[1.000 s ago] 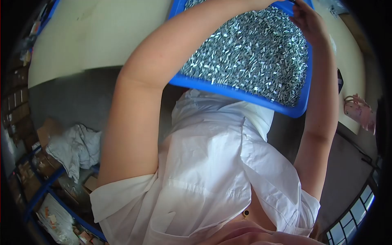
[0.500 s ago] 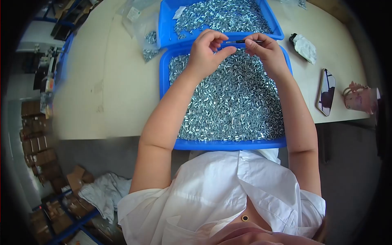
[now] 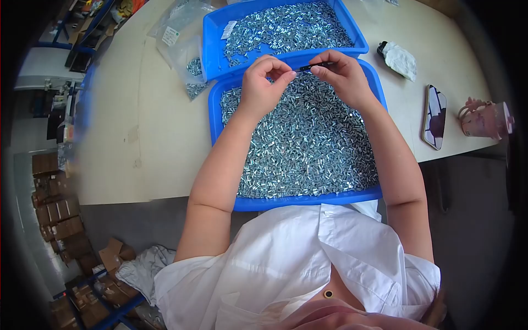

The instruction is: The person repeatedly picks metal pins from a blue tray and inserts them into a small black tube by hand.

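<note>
Both hands meet over the near blue tray [image 3: 308,199], upper centre.

The right hand [image 3: 344,77] pinches a thin dark rod [image 3: 314,65] lying level, its tip pointing left toward the left hand [image 3: 263,85], whose fingertips close narrowly just beside it.

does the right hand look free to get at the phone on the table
Probably not straight away. The right hand pinches a thin dark tool over the near tray, so its grip is taken. The phone lies to its right on bare table, with nothing between them.
</note>
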Motion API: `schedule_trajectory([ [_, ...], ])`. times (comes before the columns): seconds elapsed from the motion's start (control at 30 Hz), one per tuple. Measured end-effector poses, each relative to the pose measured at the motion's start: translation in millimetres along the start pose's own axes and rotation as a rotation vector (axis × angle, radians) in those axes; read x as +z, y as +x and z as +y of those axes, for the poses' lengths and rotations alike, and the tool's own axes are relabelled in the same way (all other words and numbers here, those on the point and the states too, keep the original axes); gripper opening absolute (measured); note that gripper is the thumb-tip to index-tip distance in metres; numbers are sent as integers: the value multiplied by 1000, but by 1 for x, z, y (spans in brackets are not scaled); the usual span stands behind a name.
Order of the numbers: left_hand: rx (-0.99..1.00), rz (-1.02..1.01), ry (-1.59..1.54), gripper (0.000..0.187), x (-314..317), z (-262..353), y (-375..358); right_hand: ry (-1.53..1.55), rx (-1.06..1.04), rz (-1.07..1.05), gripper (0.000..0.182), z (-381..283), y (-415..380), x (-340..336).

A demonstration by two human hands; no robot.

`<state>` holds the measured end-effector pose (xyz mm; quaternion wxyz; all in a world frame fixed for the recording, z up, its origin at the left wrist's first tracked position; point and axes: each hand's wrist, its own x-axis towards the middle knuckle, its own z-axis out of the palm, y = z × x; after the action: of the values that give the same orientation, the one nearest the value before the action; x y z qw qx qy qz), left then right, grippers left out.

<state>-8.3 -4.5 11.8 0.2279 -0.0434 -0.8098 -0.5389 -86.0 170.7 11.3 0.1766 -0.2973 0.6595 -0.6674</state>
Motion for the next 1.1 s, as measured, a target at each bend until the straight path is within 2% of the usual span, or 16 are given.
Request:
schedule_trajectory([
  [0.07,47,-10,80,11,0,0,0,-16,0,1,13,-1,-1,0],
  [0.13,-150,-15,-19,10,0,-3,-1,-30,-3,-3,13,-1,-1,0],
  [0.27,-147,-9,-164,10,3,-5,0,-21,-10,-3,15,1,-1,1],
  [0.33,57,41,4,8,5,2,-2,-24,-1,-11,15,1,-1,1],
  [0.4,33,42,-17,9,2,-1,-3,5,-11,-24,16,1,-1,2],
  [0.57,-174,-28,-155,11,0,-9,-2,39,-29,-40,17,3,-1,0],
  [0.6,-172,-27,-154,11,2,-7,-2,18,-33,-40,17,3,-1,0],
  [0.67,1,56,-57,12,5,2,-3,33,-46,-16,16,0,-1,3],
  [0.8,23,9,-17,12,0,-5,-3,49,-35,-1,14,-1,-1,2],
  [0.87,-93,-102,-1,11,-4,-9,-3,33,-36,-15,14,2,-1,0],
  [1.0,-97,14,-158,10,5,-3,-1,48,-51,-36,12,3,0,-1],
  [1.1,-37,-3,-62,9,2,-3,-2,3,-21,-38,12,-1,-2,1],
])
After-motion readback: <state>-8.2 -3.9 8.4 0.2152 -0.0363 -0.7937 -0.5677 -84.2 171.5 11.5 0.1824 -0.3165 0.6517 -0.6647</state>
